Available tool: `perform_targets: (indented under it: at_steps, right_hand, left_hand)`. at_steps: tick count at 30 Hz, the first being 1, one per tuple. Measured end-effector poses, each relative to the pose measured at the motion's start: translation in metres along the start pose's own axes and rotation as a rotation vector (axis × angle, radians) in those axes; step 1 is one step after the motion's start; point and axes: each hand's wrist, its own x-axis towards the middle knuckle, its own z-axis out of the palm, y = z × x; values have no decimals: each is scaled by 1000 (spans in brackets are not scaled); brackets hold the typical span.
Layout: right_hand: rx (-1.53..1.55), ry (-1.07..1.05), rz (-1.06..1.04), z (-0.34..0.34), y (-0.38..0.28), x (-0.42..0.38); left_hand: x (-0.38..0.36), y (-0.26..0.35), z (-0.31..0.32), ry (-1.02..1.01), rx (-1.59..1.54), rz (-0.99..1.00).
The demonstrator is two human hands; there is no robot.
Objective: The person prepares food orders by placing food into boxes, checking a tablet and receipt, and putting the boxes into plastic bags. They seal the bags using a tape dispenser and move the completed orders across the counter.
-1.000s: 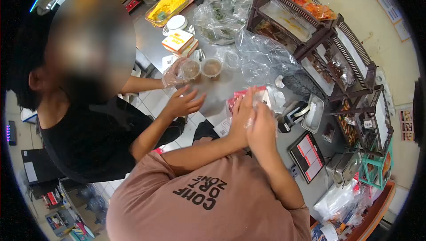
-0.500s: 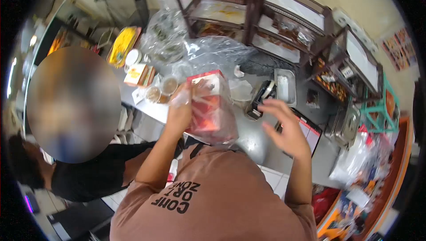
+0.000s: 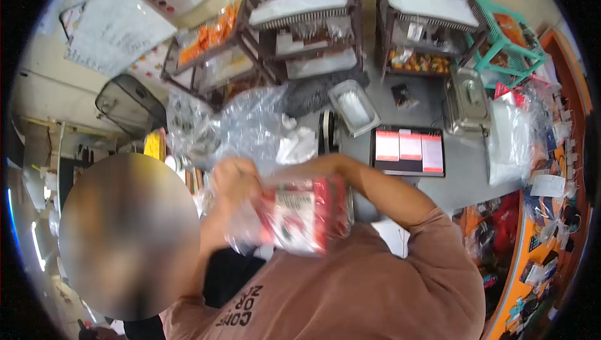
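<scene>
A red and white box (image 3: 300, 218) lies on its side inside a clear plastic bag (image 3: 247, 227), held close against my shirt. My left hand (image 3: 235, 180) is closed at the bag's left end, gripping the gathered plastic. My right forearm crosses behind the box, and my right hand (image 3: 307, 168) reaches toward the left one along the box's far edge. Its fingers are hidden behind the bag and blurred.
Beyond the box, the grey counter holds crumpled plastic (image 3: 253, 124), a metal tray (image 3: 355, 108), a tablet (image 3: 407, 152) and a lidded steel container (image 3: 466, 102). Brown racks (image 3: 300, 11) stand along the wall. Another person (image 3: 128, 240) is close on my left.
The bagged box has turned from upright to lying sideways and come nearer my body. My right hand has moved left from open air to the bag. The view has swung right.
</scene>
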Motion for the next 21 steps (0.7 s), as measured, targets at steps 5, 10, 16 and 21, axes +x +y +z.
perform_targets:
  at_steps: [5,10,16,21]
  right_hand:
    - [-75,367,87,-7,-15,-11]
    - [-176,843,-240,66,0,-11]
    - [-67,436,-193,105,90,-35]
    - [-349,-117,364,28,49,-74]
  left_hand:
    - [27,-72,-8,109,-300,-333]
    - [58,-33,-22,311,-87,-421]
    - [7,-60,103,488,-550,-641]
    - [-11,-13,150,221,-210,-342]
